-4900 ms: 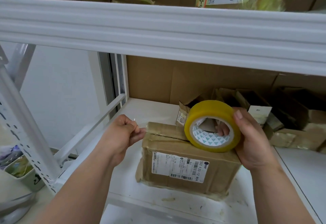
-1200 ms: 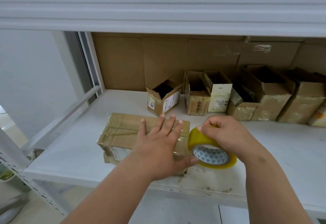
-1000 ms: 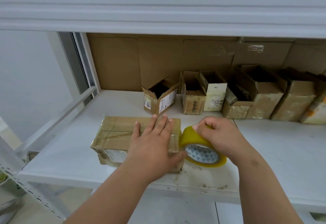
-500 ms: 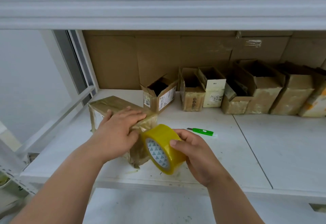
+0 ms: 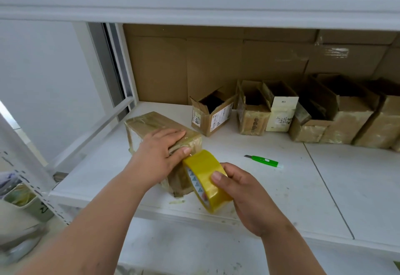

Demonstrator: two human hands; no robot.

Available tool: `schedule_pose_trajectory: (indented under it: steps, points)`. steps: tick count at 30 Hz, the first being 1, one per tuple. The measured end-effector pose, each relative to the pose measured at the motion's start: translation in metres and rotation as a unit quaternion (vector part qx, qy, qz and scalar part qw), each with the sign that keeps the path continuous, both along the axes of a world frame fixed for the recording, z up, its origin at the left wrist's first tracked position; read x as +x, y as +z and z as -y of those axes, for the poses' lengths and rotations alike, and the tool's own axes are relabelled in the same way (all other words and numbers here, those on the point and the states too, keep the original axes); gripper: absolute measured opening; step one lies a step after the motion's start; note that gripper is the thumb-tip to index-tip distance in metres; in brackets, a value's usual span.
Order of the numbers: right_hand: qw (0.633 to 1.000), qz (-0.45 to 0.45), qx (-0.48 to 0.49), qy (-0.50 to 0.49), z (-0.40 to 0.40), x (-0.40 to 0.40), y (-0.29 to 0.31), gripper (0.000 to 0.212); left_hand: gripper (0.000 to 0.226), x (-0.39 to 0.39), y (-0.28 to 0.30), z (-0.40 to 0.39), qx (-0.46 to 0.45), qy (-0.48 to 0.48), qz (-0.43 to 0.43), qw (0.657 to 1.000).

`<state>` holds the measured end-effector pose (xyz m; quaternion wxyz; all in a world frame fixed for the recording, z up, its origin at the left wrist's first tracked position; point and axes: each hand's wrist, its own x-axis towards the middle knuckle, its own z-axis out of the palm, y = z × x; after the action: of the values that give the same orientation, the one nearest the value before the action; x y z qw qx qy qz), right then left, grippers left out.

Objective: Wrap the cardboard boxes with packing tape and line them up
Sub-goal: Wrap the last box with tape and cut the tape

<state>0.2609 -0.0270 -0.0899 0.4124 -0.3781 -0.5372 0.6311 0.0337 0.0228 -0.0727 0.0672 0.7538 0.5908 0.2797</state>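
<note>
Bright, even daylight from my left — soft shadows, wide-angle bend at edges, blur at lower left corner.

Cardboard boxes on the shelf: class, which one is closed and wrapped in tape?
The box under the left hand, the taped box at the shelf's front left. The boxes in the back row stand with open tops.
</note>
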Motion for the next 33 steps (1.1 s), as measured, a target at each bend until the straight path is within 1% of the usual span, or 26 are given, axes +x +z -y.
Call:
schedule_pose_trajectory:
  steps: [3,6,7,9,11,13,15,17,18,20,22,25,27,29,30,31,32,33]
  points:
    - [1.0,0.005,0.006,0.024,0.001,0.003,-0.001,0.035,0.076,0.001,0.001,-0.008,-0.004,-0.016,0.005,1.0]
    - [0.999,0.011,0.013,0.046,0.0,0.008,-0.002,0.052,0.065,-0.002,0.0,-0.017,-0.015,-0.019,0.014,1.0]
    - [0.999,0.021,0.012,0.044,0.0,0.01,-0.003,0.05,0.066,-0.004,0.0,-0.02,-0.015,-0.016,0.024,0.999]
    - [0.999,0.034,0.003,0.04,0.002,0.011,-0.007,0.04,0.07,-0.011,0.0,-0.027,-0.015,-0.009,0.039,0.999]
    - [0.999,0.027,-0.014,0.034,0.005,0.01,-0.014,0.035,0.069,-0.019,-0.004,-0.033,-0.037,-0.007,0.042,0.998]
    - [0.999,0.032,-0.027,0.031,0.007,0.003,-0.021,0.035,0.059,-0.022,-0.007,-0.036,-0.064,-0.01,0.061,0.996]
    - [0.998,0.051,-0.035,0.03,0.007,-0.006,-0.028,0.035,0.044,-0.019,-0.008,-0.04,-0.062,-0.013,0.078,0.995]
    - [0.997,0.047,-0.047,0.023,0.005,-0.015,-0.034,0.035,0.034,-0.018,-0.005,-0.046,-0.058,-0.022,0.064,0.996]
    - [0.998,0.042,-0.052,0.019,0.003,-0.019,-0.036,0.036,0.032,-0.019,-0.004,-0.048,-0.065,-0.019,0.053,0.996]
    - [0.998,0.038,-0.058,0.01,-0.001,-0.024,-0.038,0.036,0.033,-0.023,-0.006,-0.052,-0.067,-0.001,0.031,0.997]
    - [0.998,0.032,-0.061,0.005,-0.004,-0.027,-0.038,0.037,0.034,-0.026,-0.012,-0.051,-0.036,0.027,0.021,0.999]
    - [0.997,0.048,-0.06,0.002,-0.01,-0.033,-0.038,0.033,0.036,-0.021,-0.016,-0.043,0.003,0.077,0.029,0.997]
    - [0.997,0.053,-0.062,-0.002,-0.014,-0.036,-0.038,0.03,0.045,-0.02,-0.014,-0.038,-0.005,0.084,0.018,0.996]
    - [0.997,0.047,-0.068,-0.003,-0.017,-0.038,-0.037,0.026,0.064,-0.021,-0.013,-0.034,-0.027,0.077,0.017,0.997]
    - [0.996,0.044,-0.072,-0.003,-0.019,-0.039,-0.037,0.023,0.069,-0.02,-0.012,-0.032,-0.034,0.073,0.046,0.996]
    - [0.996,0.04,-0.076,-0.003,-0.021,-0.039,-0.036,0.018,0.068,-0.019,-0.011,-0.028,-0.035,0.075,0.09,0.992]
    - [0.996,0.035,-0.08,-0.002,-0.022,-0.039,-0.035,0.014,0.065,-0.017,-0.011,-0.023,-0.034,0.083,0.132,0.987]
    - [0.996,0.033,-0.084,0.0,-0.022,-0.039,-0.035,0.014,0.06,-0.015,-0.013,-0.019,-0.025,0.096,0.155,0.983]
